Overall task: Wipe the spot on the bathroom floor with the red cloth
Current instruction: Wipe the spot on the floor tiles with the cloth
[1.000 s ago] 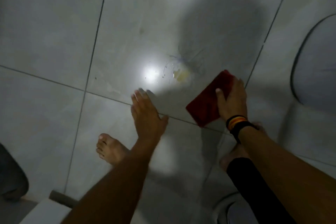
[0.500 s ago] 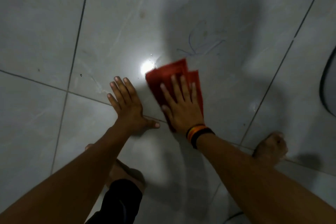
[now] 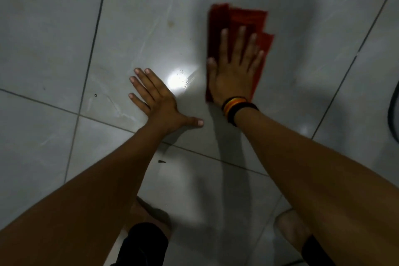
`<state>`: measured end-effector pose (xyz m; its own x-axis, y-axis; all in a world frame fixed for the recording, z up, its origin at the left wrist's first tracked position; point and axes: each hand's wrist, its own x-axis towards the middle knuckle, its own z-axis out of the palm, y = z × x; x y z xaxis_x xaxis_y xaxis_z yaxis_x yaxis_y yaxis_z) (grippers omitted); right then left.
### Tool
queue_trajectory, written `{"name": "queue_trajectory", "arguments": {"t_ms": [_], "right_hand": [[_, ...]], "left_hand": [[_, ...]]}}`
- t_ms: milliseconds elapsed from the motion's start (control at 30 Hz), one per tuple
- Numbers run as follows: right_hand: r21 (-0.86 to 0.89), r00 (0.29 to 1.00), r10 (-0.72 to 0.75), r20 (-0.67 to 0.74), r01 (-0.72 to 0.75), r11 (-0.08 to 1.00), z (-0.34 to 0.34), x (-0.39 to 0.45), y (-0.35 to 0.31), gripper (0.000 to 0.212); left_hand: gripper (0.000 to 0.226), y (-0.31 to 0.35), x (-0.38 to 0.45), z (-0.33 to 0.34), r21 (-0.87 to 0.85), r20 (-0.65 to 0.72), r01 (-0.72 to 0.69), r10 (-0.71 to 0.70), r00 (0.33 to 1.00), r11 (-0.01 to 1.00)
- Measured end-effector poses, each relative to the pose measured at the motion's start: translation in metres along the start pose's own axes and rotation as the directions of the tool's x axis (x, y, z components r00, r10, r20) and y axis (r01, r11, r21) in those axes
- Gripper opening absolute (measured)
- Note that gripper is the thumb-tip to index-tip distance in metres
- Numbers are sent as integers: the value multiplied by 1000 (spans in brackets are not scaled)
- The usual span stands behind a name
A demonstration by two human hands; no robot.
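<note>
Your right hand (image 3: 234, 71) lies flat with fingers spread, pressing the red cloth (image 3: 241, 21) onto the floor tile (image 3: 151, 17); it has pushed forward from half a second ago. Your left hand (image 3: 158, 101) stays splayed on the tile, just left of that grip, holding nothing.

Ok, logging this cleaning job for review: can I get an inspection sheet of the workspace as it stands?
Surface: grey tiled floor, glossy, light glare, faint streaks.
Job's things: red cloth flat on the tile; spot not visible.
Clutter: small dark fleck near a grout line.
Hands: right hand pressed flat on the cloth; left hand flat on bare tile.
Cables: nothing seen.
Surroundings: wristbands; bare foot; dark curved edge at right.
</note>
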<state>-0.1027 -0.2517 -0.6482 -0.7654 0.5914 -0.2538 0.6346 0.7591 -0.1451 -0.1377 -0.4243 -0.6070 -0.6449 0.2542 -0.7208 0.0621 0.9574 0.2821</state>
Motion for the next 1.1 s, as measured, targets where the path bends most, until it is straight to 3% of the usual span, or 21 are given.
{"name": "queue_trajectory", "arguments": {"t_ms": [33,100,167,233,300,367,433,500,567,633,667,700,733,800,867,933,1033,1100], "right_hand": [[-27,984,-174,29,174,984,4,-13,-5,68],[-21,884,-444,148,452,892,2,-51,12,66],[-20,831,-499,247,520,854,-7,-84,58,65],[-45,885,-362,294,391,919,-23,-95,103,65],[-54,954,-111,279,131,990,-32,-71,124,67],[-14,970,171,174,-171,985,-35,-22,106,69],[45,948,313,63,-316,948,-32,32,60,70],[32,981,192,16,-193,981,-25,57,7,69],[-36,979,-198,57,200,979,-14,41,-25,67],[-33,837,-521,167,532,846,-11,0,-18,65],[-20,796,-570,206,585,810,-11,-20,1,63],[-18,809,-542,225,560,828,-12,-40,25,63],[-24,868,-444,225,460,888,-13,-60,52,63],[-47,963,-136,234,151,987,-18,-102,95,66],[-102,959,25,282,4,995,-19,-135,108,70],[-96,933,-113,341,154,983,-15,-146,96,70],[-3,810,-470,350,502,865,-7,-106,65,65],[2,790,-546,278,568,823,-5,-58,43,63]], "left_hand": [[193,-1,0,-2,10,14,-16,15,1000,1000],[192,3,-1,-8,12,43,-6,5,999,1000],[192,9,-4,-11,19,62,37,-38,997,999],[193,14,-6,-13,42,69,71,-74,995,997],[192,13,-5,-12,52,44,73,-75,996,996],[192,9,-3,-7,50,27,56,-57,998,997],[193,3,-2,-3,51,16,42,-43,999,998],[193,0,0,0,61,20,46,-47,999,997],[192,1,0,0,58,34,46,-48,998,997],[191,4,-2,-3,52,37,47,-49,998,998],[191,6,-3,-5,48,38,60,-62,997,997],[191,8,-4,-7,44,42,71,-73,996,997],[191,10,-4,-8,43,45,73,-75,996,996],[191,10,-6,-10,42,42,71,-73,996,997],[190,7,-6,-10,32,38,58,-60,997,998],[189,5,-7,-8,31,35,31,-32,999,999],[187,4,-7,-7,41,20,23,-24,1000,999],[186,3,-7,-6,54,7,19,-20,1000,998]]}}
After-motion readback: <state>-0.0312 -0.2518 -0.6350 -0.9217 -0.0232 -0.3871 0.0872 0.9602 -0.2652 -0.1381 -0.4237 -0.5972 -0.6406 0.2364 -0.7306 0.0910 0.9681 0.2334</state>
